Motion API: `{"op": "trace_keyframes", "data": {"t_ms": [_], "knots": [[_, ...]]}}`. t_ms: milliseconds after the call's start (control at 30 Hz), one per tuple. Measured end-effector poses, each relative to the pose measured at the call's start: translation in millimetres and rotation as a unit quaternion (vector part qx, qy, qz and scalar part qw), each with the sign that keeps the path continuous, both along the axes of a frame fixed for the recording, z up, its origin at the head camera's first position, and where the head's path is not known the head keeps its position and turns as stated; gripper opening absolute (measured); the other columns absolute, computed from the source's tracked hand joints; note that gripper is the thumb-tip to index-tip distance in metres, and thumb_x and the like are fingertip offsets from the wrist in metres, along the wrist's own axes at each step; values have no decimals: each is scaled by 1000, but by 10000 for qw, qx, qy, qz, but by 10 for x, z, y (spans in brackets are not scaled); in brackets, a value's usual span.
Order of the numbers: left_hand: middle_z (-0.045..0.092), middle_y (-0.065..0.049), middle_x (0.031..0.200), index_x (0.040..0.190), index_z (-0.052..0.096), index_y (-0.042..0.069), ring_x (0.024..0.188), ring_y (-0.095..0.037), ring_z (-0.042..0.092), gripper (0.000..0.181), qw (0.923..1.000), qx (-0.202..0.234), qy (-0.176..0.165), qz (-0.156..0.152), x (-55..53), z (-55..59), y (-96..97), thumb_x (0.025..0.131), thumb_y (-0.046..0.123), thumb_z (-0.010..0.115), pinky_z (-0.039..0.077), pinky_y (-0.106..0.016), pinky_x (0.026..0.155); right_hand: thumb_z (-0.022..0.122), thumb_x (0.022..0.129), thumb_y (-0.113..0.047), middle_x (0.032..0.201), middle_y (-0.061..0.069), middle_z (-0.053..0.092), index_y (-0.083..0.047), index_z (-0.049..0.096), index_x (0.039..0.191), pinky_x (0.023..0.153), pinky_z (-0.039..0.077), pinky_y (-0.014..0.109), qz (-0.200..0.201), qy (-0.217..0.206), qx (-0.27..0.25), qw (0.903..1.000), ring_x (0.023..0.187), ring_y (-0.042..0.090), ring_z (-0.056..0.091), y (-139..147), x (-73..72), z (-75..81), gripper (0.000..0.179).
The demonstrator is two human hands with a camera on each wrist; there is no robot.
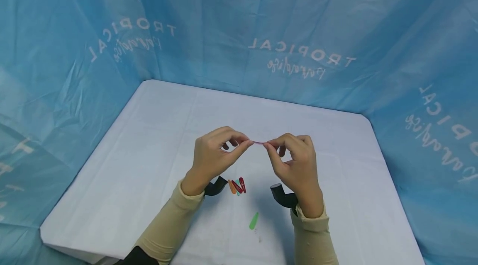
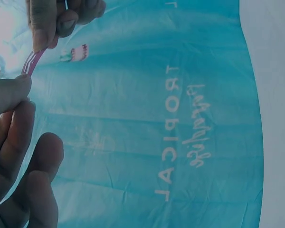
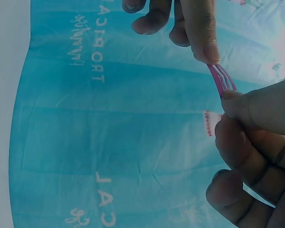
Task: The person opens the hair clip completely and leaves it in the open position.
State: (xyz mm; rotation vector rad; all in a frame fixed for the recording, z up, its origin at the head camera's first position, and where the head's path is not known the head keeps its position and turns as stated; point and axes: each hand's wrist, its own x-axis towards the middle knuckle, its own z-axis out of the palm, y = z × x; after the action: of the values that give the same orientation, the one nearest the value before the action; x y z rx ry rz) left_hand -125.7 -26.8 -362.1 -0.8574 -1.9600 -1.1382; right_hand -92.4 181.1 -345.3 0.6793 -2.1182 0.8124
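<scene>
A pink snap hair clip (image 1: 258, 142) is stretched between both hands above the white table. My left hand (image 1: 216, 151) pinches one end between thumb and fingertips; my right hand (image 1: 296, 161) pinches the other. Seen from the left wrist, the hair clip (image 2: 30, 63) bows slightly, its ends covered by fingertips. The right wrist view shows the slots in the clip (image 3: 218, 80), with the right thumb (image 3: 256, 107) on the nearer end and the left thumb at the far one.
Several hair clips lie bunched on the table (image 1: 321, 132): an orange one (image 1: 232, 187), a teal one (image 1: 238, 193) and red ones (image 1: 242, 185). A lone green clip (image 1: 254, 220) rests nearer the front. Blue printed curtains (image 1: 224, 41) enclose the back and sides.
</scene>
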Motion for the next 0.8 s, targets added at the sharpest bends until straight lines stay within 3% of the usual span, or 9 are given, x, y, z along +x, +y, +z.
{"op": "trace_keyframes", "data": {"t_ms": [433,800], "knots": [[62,3,76,84,62,11,63,-4,58,17,9993,-117,-188,-291,36,-16,41,87,26,71,49,-17,54,69,84,-18,66,-5,59,-12,66,81,60,38,30,2,39,-37,10000,59,9,50,-25,2,-11,8],[61,3,77,84,60,11,66,-4,59,18,9990,-194,-307,-255,53,-17,41,88,26,69,49,-18,54,69,84,-18,65,-4,58,-11,66,79,59,38,30,88,128,31,9999,58,9,49,-17,-4,-29,9]]}}
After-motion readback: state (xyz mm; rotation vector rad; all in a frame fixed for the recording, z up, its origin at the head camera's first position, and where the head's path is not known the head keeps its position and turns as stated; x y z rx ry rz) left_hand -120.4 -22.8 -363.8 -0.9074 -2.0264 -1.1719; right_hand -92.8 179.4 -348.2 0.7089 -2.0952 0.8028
